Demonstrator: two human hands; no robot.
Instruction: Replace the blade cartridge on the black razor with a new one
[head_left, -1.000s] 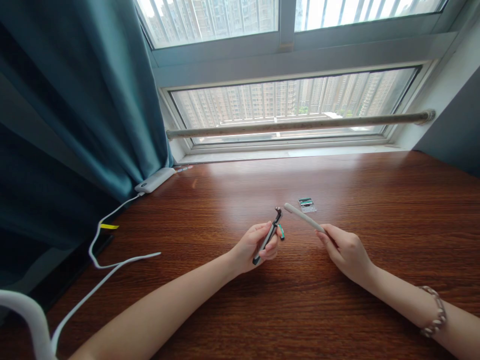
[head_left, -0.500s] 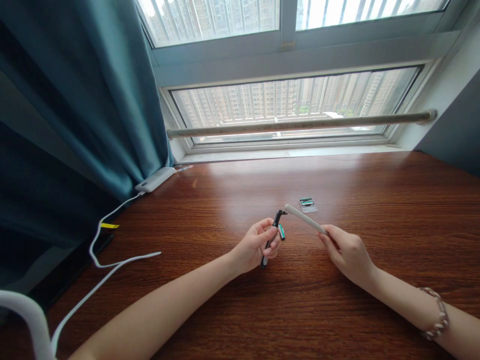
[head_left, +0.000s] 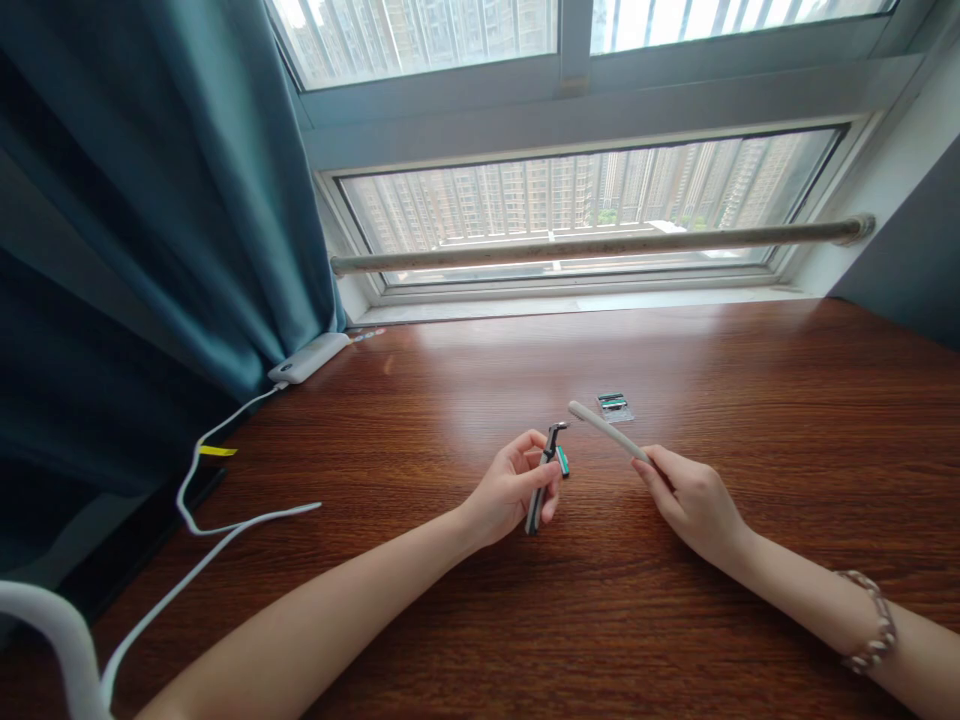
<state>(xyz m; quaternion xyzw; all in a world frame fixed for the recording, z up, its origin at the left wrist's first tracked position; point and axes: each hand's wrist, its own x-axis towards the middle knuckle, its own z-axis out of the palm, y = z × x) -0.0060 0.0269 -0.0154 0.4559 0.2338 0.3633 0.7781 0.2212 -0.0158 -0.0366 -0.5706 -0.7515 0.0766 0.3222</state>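
My left hand [head_left: 517, 485] is closed around a black and grey razor handle [head_left: 535, 505], whose bent neck points up and to the right. No blade cartridge shows on that neck. Just beside my fingers a green and black blade cartridge [head_left: 563, 461] lies on the table. Between its fingertips and thumb my right hand [head_left: 690, 497] pinches a slim, pale toothbrush-like stick [head_left: 611, 431]. Its rounded tip is close to the razor's neck, with a small gap between them; no bristles can be made out. Behind the stick is a clear cartridge case [head_left: 615, 407] with green and black cartridges.
The brown wooden table [head_left: 450, 620] meets a window with a pale rail [head_left: 600, 246] across it. At the left, by the blue curtain [head_left: 225, 200], lies a white power bank [head_left: 311, 358] with a white cable [head_left: 184, 490]. A yellow strip [head_left: 217, 451] sticks out nearby.
The razor handle has turned in my left hand, so more of its grey side shows. The pale stick has shifted slightly, its tip a little further from the razor's neck.
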